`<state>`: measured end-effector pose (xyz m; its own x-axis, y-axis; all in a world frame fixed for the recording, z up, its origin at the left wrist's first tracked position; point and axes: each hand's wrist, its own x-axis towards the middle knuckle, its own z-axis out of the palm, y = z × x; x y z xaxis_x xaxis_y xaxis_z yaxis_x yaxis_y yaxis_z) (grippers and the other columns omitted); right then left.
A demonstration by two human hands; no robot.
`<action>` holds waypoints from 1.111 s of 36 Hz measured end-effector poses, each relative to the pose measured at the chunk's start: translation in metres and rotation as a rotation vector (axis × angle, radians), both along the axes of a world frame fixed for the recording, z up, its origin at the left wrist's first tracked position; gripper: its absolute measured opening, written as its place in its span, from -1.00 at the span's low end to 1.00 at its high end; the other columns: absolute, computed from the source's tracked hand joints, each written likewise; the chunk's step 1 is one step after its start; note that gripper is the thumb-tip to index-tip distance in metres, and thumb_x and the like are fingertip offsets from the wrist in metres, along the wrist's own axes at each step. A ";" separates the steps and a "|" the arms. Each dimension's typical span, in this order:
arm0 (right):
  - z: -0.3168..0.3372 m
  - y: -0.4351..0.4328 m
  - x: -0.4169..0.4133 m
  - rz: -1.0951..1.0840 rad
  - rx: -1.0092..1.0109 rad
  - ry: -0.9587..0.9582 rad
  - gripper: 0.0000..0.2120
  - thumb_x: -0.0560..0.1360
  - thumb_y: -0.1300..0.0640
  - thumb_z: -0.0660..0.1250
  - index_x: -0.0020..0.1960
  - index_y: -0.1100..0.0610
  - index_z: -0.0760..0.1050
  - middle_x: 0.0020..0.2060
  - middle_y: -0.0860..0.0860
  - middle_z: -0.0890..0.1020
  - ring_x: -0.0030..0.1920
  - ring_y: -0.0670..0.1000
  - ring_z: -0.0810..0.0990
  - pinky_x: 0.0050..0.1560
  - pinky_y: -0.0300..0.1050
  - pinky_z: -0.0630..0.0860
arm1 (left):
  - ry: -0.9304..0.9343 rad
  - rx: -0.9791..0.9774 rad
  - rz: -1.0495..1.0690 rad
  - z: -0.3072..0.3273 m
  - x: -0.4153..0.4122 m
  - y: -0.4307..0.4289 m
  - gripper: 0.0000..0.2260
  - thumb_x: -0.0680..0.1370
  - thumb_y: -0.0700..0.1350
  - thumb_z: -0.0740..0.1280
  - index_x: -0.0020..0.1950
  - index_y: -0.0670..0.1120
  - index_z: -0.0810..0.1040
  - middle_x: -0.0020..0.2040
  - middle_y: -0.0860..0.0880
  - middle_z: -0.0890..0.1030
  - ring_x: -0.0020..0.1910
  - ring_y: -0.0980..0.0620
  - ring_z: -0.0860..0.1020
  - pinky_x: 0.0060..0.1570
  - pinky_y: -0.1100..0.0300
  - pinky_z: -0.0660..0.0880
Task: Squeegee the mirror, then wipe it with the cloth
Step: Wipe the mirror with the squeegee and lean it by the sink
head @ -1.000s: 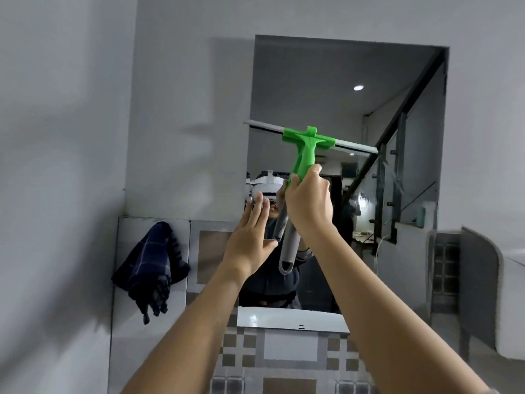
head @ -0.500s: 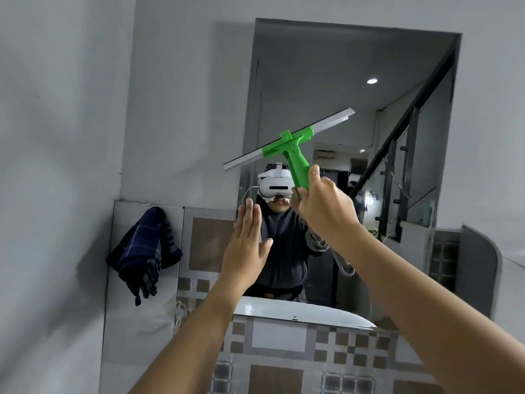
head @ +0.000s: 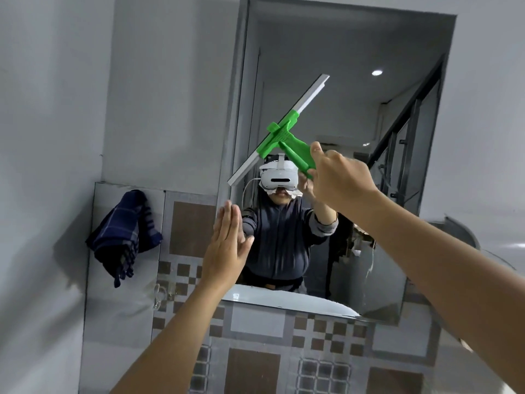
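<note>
A frameless wall mirror (head: pixel 335 66) fills the upper middle of the head view. My right hand (head: pixel 338 173) grips the handle of a green squeegee (head: pixel 284 137); its grey blade runs diagonally from lower left to upper right in front of the glass. My left hand (head: pixel 227 245) is raised flat with fingers together and thumb out, at the mirror's lower left edge, holding nothing. A dark blue checked cloth (head: pixel 125 234) hangs on the tiled wall left of the mirror, apart from both hands.
Below the mirror runs a wall of brown and grey patterned tiles (head: pixel 255 351). A plain grey wall (head: pixel 42 137) closes in on the left. A curved white basin edge (head: pixel 497 260) shows at the right. A person wearing a headset is reflected in the glass.
The squeegee blade has turned from nearly level to a steep diagonal, its right end rising. My right hand shifted right and slightly lower; my left hand stayed raised and flat. The view moved closer.
</note>
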<state>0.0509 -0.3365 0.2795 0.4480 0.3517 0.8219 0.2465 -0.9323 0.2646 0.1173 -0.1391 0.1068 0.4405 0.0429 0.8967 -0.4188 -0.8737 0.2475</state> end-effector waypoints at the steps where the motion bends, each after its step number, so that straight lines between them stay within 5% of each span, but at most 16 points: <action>1: 0.001 -0.005 0.000 -0.008 -0.016 -0.020 -0.49 0.57 0.18 0.14 0.47 0.20 0.07 -0.02 0.16 0.58 -0.12 0.19 0.59 -0.29 -0.09 0.30 | 0.001 0.004 0.000 0.000 0.001 0.001 -0.33 0.55 0.08 0.13 0.50 -0.08 -0.17 0.51 0.01 -0.22 0.49 0.04 -0.20 0.38 0.26 -0.08; 4: 0.000 -0.020 -0.001 -0.026 -0.053 -0.049 -0.49 0.57 0.13 0.12 0.48 0.18 0.08 0.06 0.17 0.57 -0.06 0.21 0.58 -0.23 -0.10 0.28 | -0.002 0.010 -0.003 -0.001 0.002 0.002 -0.31 0.55 0.04 0.20 0.50 -0.07 -0.17 0.51 -0.01 -0.19 0.49 0.02 -0.19 0.41 0.12 0.06; 18: -0.001 -0.083 -0.019 -0.092 -0.086 -0.017 -0.49 0.57 0.04 0.13 0.47 0.14 0.11 0.07 0.14 0.57 0.00 0.18 0.56 0.03 -0.03 0.41 | -0.006 0.022 0.011 0.000 0.001 0.003 -0.24 0.52 0.00 0.29 0.49 -0.07 -0.18 0.52 -0.01 -0.16 0.49 -0.02 -0.12 0.32 0.03 0.31; 31: -0.020 -0.119 -0.021 -0.169 0.031 0.026 -0.51 0.56 0.12 0.16 0.46 0.11 0.14 0.08 0.13 0.58 0.02 0.19 0.55 0.01 -0.04 0.42 | 0.005 0.060 0.047 -0.002 0.005 0.004 -0.30 0.51 0.34 -0.17 0.49 -0.05 -0.22 0.53 -0.03 -0.16 0.50 0.01 -0.16 0.37 0.13 0.04; 40: -0.041 -0.127 -0.020 -0.184 0.127 0.062 -0.51 0.55 0.12 0.17 0.45 0.11 0.15 0.06 0.13 0.58 -0.04 0.18 0.57 -0.18 -0.14 0.27 | 0.042 0.053 0.066 -0.005 0.009 0.006 -0.33 0.52 0.26 -0.08 0.48 0.00 -0.30 0.52 0.03 -0.26 0.49 0.06 -0.25 0.39 0.14 0.01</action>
<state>0.0309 -0.4634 0.2388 0.5462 0.1548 0.8232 0.0817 -0.9879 0.1315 0.1268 -0.1335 0.1022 0.4752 0.0256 0.8795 -0.3505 -0.9113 0.2159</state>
